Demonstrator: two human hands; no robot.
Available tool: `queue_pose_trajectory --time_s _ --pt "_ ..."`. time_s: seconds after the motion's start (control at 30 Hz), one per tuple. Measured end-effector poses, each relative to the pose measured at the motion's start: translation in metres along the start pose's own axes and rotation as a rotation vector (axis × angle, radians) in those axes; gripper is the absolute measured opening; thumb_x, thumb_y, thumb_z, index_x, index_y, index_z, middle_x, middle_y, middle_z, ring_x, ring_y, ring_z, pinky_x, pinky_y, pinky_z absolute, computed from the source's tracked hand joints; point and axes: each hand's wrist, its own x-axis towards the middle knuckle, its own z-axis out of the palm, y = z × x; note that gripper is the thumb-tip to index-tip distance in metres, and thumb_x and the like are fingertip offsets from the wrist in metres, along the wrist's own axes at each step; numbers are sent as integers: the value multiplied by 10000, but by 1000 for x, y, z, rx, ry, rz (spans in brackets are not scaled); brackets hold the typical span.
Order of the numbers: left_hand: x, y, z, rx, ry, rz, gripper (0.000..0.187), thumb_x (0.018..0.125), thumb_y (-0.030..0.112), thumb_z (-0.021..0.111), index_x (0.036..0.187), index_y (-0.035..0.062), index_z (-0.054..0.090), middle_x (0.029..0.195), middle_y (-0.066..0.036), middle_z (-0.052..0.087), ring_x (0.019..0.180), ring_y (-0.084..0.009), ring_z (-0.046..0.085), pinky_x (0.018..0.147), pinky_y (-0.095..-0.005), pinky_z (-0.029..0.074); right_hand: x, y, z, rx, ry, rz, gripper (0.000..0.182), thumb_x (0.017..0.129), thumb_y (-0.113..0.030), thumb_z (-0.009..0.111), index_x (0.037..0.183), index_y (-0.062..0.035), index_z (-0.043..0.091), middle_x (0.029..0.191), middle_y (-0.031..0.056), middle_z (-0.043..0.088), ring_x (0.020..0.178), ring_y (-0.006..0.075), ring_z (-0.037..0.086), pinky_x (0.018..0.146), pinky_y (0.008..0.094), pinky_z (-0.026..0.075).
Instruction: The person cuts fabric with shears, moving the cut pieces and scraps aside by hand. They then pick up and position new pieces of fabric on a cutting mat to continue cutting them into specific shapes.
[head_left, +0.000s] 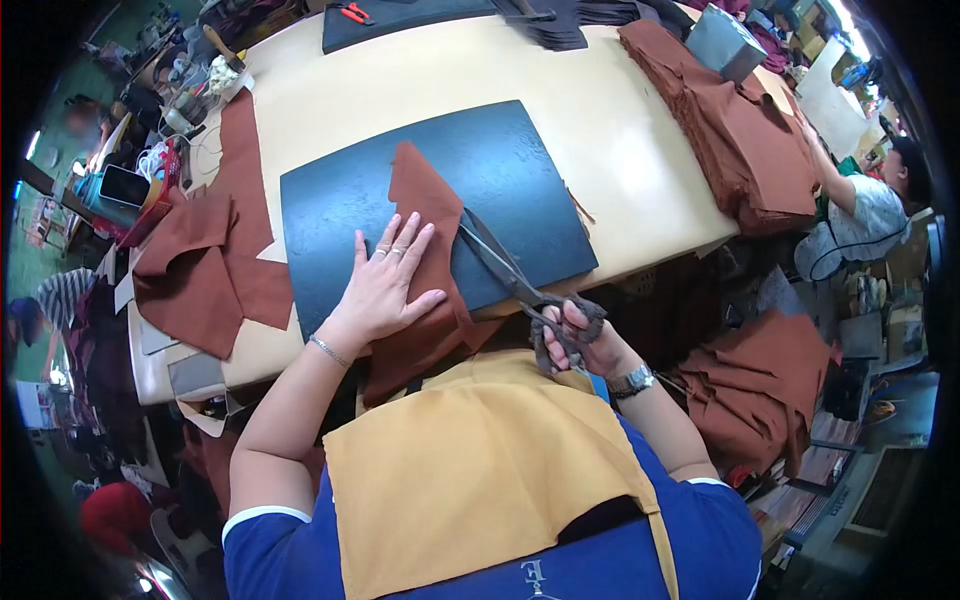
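Note:
A reddish-brown piece of leather or cloth (428,190) lies across a dark cutting board (330,215), its lower part hanging over the table's front edge. My left hand (385,285) rests flat on it, fingers spread. In my right hand (590,345) are large scissors (515,280) with wrapped handles, gripped by my closed fingers. Their blades point up and left over the board, and the tips touch or lie very near the piece's right edge. Whether the blades are parted is hard to make out.
More brown pieces (200,270) lie at the left of the cream table (640,150). A tall brown stack (720,130) with a metal block (725,42) stands at the right, where a person (865,205) reaches in. Red-handled pliers (354,13) lie at the back; a brown heap (755,390) sits lower right.

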Motion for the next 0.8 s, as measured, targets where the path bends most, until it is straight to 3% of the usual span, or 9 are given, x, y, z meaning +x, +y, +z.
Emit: queue_pose_trajectory --time_s 0.1,0.23,0.43,0.6,0.7,0.77,0.8 --pt "0 1 -1 44 -14 40 817 854 574 481 1467 92 237 1542 -125 166 1430 -324 100 1066 -661 40 28 0 6 86 -80 -26 505 896 -560 503 844 -59 532 661 23 576 511 105 551 504 211 462" --pt "-3 0 -3 71 -29 66 842 846 640 432 1463 96 253 1540 -141 161 1428 -334 102 1064 -663 34 52 -4 23 205 -100 -221 479 910 -551 485 841 -80 542 646 44 565 542 162 560 589 349 508" --pt "8 -7 -9 84 -85 110 844 834 671 426 1466 136 259 1540 -134 164 1424 -327 127 1064 -664 44 48 -24 7 339 245 -570 518 890 -617 456 842 -108 541 671 23 550 594 162 557 651 377 504" --pt "46 -34 -12 142 -90 251 857 818 679 447 1468 154 259 1541 -115 176 1422 -306 152 1072 -655 50 29 -33 -12 183 337 -696 523 900 -605 448 859 -91 534 698 36 559 613 153 572 654 358 512" --pt "77 -54 -17 181 -123 386 857 819 693 430 1475 172 248 1547 -89 176 1427 -292 148 1080 -642 45 36 -33 -24 -53 319 -615 489 927 -543 460 883 -62 537 709 55 568 630 154 584 640 322 520" --pt "101 -74 -21 235 -166 454 851 823 700 414 1477 182 246 1550 -74 174 1430 -285 142 1085 -634 43 47 -47 -17 20 248 -519 351 935 -389 535 892 -41 544 677 54 565 576 136 572 572 267 512" --pt "113 -84 -22 270 -165 470 847 825 715 383 1477 193 249 1554 -58 168 1435 -276 126 1092 -621 48 57 -56 -8 -118 209 -552 350 921 -392 563 877 -45 545 670 42 562 563 129 567 564 265 512"
